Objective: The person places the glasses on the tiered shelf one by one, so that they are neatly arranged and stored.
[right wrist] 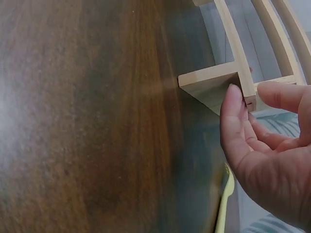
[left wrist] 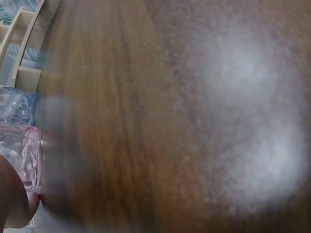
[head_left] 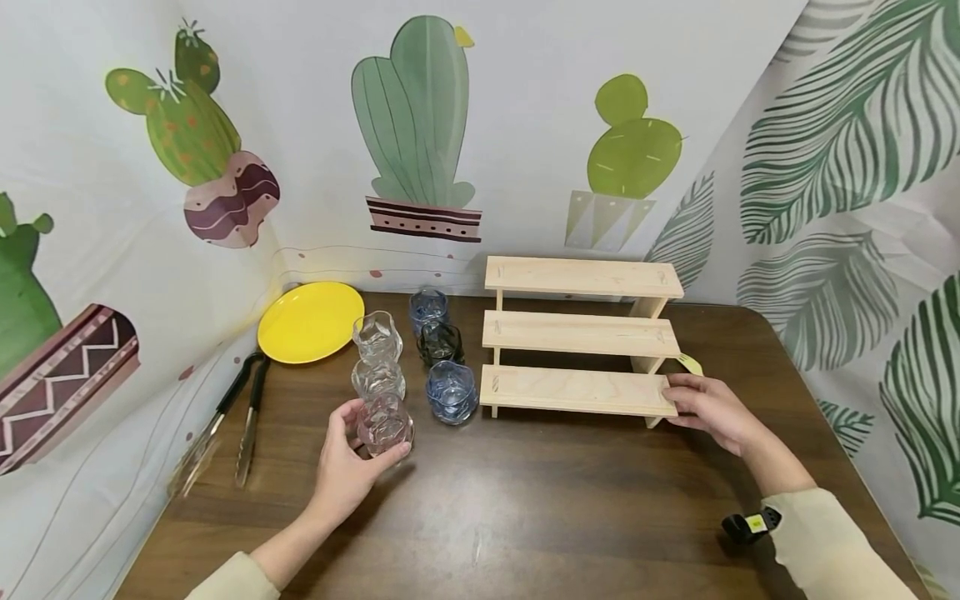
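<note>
My left hand [head_left: 350,467] grips a pinkish clear glass [head_left: 386,421], thumb at the near side and fingers round the left. Behind that glass, two clear glasses [head_left: 379,379] stand in a row. Beside them runs a second row: a blue glass [head_left: 452,393] in front, a dark grey glass [head_left: 440,344], and another blue glass [head_left: 428,308] at the back. To the right stands a three-step wooden display rack [head_left: 581,331]. My right hand [head_left: 708,410] pinches the right end of its lowest step; in the right wrist view the fingers [right wrist: 233,104] lie round that end.
A yellow plate [head_left: 311,322] lies at the back left, with black-handled tongs [head_left: 251,408] in front of it. Part of a yellow-green utensil [right wrist: 224,199] shows beside the rack's right end. Patterned cloth [head_left: 525,108] hangs behind the brown table [head_left: 480,508].
</note>
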Demonstrator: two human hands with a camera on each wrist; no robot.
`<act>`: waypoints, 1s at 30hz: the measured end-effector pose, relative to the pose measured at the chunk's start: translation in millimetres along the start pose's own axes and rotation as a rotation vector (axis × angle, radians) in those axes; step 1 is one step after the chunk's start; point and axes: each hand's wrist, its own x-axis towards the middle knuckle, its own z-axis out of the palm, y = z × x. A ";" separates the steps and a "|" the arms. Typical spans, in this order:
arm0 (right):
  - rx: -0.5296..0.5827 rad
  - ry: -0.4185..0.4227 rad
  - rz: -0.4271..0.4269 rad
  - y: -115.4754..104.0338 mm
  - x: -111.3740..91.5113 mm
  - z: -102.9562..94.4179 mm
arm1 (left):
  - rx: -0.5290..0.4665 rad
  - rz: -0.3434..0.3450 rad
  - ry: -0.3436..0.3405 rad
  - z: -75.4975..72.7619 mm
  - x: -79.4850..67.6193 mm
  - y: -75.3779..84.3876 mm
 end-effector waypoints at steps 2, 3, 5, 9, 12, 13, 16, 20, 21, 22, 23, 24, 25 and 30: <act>0.019 -0.002 0.005 1.5 0.5 -0.6 | -0.015 -0.005 0.003 0.7 0.0 -1.4; 0.025 -0.003 0.007 2.3 0.7 -1.0 | -0.021 -0.009 0.006 1.0 0.1 -2.2; 0.041 -0.003 0.011 3.4 1.0 -1.6 | -0.030 -0.014 0.009 1.4 0.5 -3.6; 0.068 -0.004 0.008 4.8 1.3 -2.9 | -0.040 -0.022 0.007 1.2 1.9 -5.7; 0.089 -0.014 0.003 5.7 1.8 -3.8 | -0.027 -0.022 0.001 0.5 2.8 -6.7; 0.095 -0.019 0.001 6.4 2.1 -4.4 | -0.020 -0.019 -0.001 0.3 3.2 -7.0; 0.113 -0.027 0.001 7.7 3.2 -5.4 | -0.006 -0.009 -0.003 -0.6 4.9 -7.5; 0.127 -0.033 0.012 9.3 4.2 -6.5 | -0.005 0.002 -0.006 -1.5 7.0 -7.4; 0.132 -0.035 0.016 9.3 4.2 -6.4 | -0.006 0.002 -0.005 -1.7 7.2 -7.4; 0.136 -0.037 0.018 9.2 4.2 -6.3 | -0.007 0.002 -0.005 -1.9 7.2 -7.2; 0.140 -0.039 0.020 8.9 4.2 -6.2 | -0.004 0.001 -0.003 -2.1 7.1 -6.8; 0.145 -0.038 0.021 8.4 4.1 -5.9 | -0.005 -0.002 -0.003 -2.3 7.0 -6.4; 0.149 -0.038 0.021 7.9 3.9 -5.6 | -0.004 -0.005 -0.001 -2.6 6.6 -6.2; 0.152 -0.042 0.016 7.2 3.0 -5.6 | -0.027 -0.001 0.009 -5.2 5.5 -2.7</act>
